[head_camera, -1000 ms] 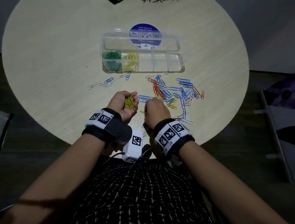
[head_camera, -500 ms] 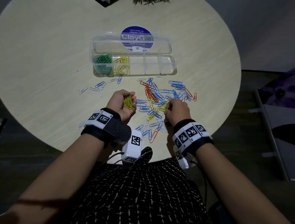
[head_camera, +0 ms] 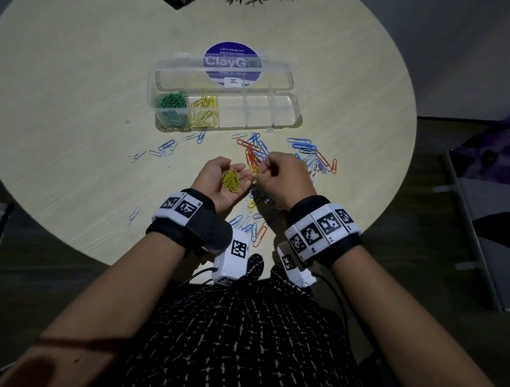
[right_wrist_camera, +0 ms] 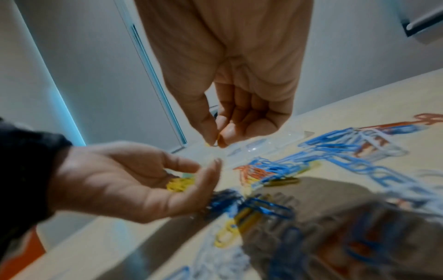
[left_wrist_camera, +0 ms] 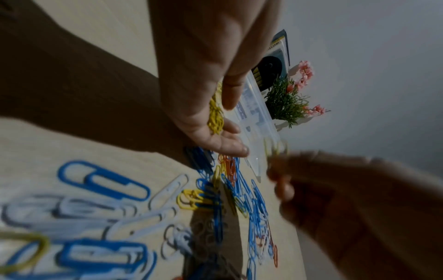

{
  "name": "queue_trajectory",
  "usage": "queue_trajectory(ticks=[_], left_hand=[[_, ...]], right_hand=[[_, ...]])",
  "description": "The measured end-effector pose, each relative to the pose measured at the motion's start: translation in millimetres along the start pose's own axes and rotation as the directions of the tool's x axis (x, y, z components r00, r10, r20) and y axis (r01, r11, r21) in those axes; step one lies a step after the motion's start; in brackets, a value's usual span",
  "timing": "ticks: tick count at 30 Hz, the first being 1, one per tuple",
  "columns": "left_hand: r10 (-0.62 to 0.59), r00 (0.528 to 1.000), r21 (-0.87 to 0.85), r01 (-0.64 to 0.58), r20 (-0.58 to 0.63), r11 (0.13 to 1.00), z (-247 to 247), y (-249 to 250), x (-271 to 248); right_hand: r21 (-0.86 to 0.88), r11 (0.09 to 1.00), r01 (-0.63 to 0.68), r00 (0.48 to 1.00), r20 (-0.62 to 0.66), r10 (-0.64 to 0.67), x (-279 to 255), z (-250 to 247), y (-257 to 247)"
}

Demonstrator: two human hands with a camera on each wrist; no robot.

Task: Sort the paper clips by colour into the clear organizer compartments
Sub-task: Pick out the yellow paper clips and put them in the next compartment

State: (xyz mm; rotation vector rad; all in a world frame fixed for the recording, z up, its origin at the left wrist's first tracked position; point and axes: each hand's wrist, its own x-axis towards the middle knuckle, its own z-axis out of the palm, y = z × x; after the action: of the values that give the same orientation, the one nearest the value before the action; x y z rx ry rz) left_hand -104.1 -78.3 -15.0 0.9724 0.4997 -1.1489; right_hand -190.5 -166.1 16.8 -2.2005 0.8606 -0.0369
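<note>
Yellow paper clips (head_camera: 231,180) are cradled as a small heap in the upturned left hand (head_camera: 218,181), whose fingers are loosely cupped around them above the near part of the round pale wooden surface (head_camera: 71,91). A single yellow clip (right_wrist_camera: 217,141) is pinched between thumb and fingertip of the right hand (head_camera: 282,178), which is held just right of the left palm; its remaining fingers are curled inward. The clear plastic organizer box (head_camera: 295,121) is seen farther off at the centre of the surface, its lid (head_camera: 283,78) folded open on the far side. Green clips (head_camera: 172,105) are contained in its leftmost compartment and more yellow clips (head_camera: 205,110) in the compartment just to the right. Loose clips in blue, orange, white and yellow (head_camera: 309,155) are scattered between the box and the hands, with a further cluster (head_camera: 249,223) lying near the wrists and a few white and blue ones (head_camera: 162,151) lying to the left. A round purple sticker (head_camera: 233,57) is visible beneath the lid.
</note>
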Motion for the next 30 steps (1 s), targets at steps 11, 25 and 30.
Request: queue_trajectory(ticks=[11,25,30], left_hand=[[-0.038,0.998,0.142,0.044,-0.050,0.989,-4,4,3],[0.004,1.000,-0.007,-0.004,0.002,1.000,-11,10,-4],[0.009,1.000,-0.024,-0.009,-0.004,1.000,-15,13,-3]], right_hand=[[-0.208,0.963,-0.174,0.984,0.005,0.179,9,-4,36],[-0.227,0.949,-0.218,0.975,-0.005,0.223,19,18,15],[-0.297,0.918,-0.263,0.962,-0.007,0.273,18,24,8]])
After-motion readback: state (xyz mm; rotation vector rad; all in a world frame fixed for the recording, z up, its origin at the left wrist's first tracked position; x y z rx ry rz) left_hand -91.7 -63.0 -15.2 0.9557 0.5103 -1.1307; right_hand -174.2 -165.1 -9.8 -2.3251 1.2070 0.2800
